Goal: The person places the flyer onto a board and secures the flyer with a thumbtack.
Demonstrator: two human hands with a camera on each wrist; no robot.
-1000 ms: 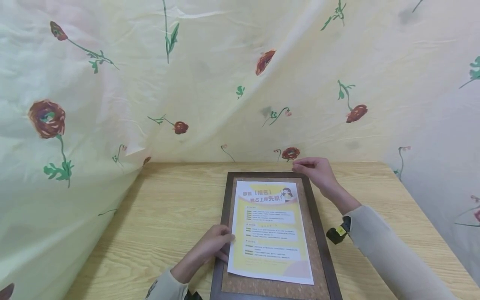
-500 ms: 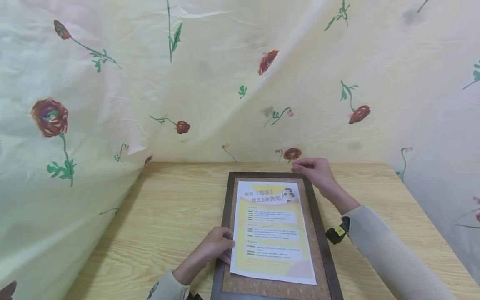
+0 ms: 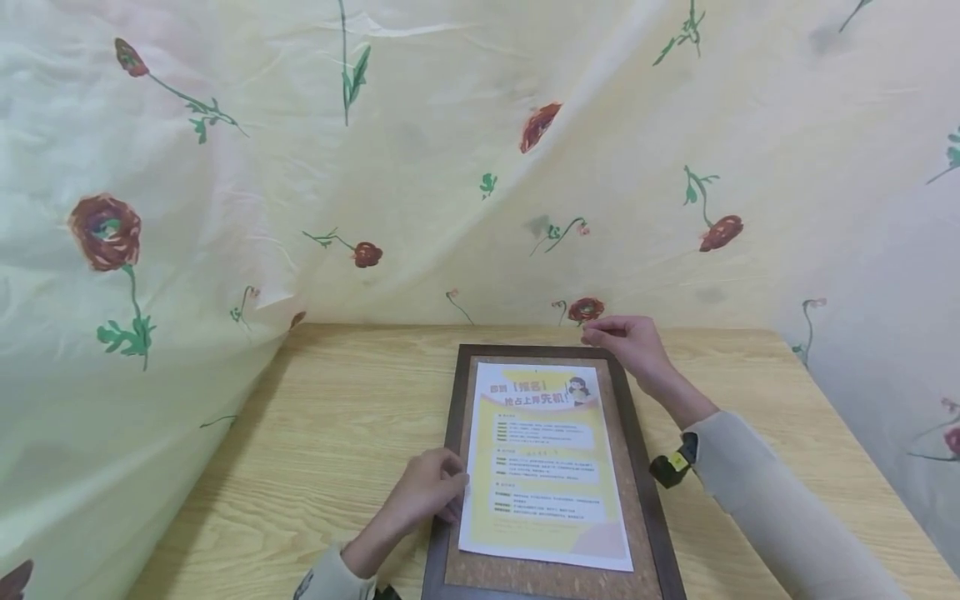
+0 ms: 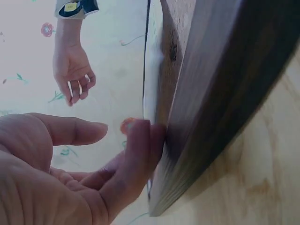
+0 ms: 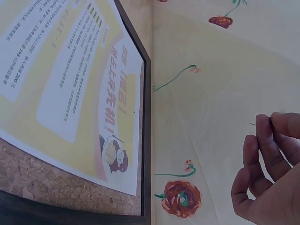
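Observation:
A printed poster sheet [image 3: 547, 467], yellow and white with a cartoon figure at its top right, lies on a cork board [image 3: 525, 573] with a dark wooden frame [image 3: 649, 500]. Beside the frame's left rail is my left hand [image 3: 425, 490]; in the left wrist view its fingertips touch the inner side of the frame and the thumb stands apart. Just above the frame's top right corner, my right hand [image 3: 633, 346] pinches a thin metal pin [image 5: 252, 124] between thumb and index finger. A tiny dark dot [image 5: 134, 112] shows near the poster's top edge.
The board lies on a light wood-grain table [image 3: 322, 417]. Pale cloth [image 3: 420, 167] with printed red flowers hangs behind the table and along both sides. Each wrist wears a dark strap; the right one carries a small black camera block [image 3: 670, 469].
The head view shifts very slightly. Both hands keep nearly the same places, the left by the frame's left rail and the right above the top right corner.

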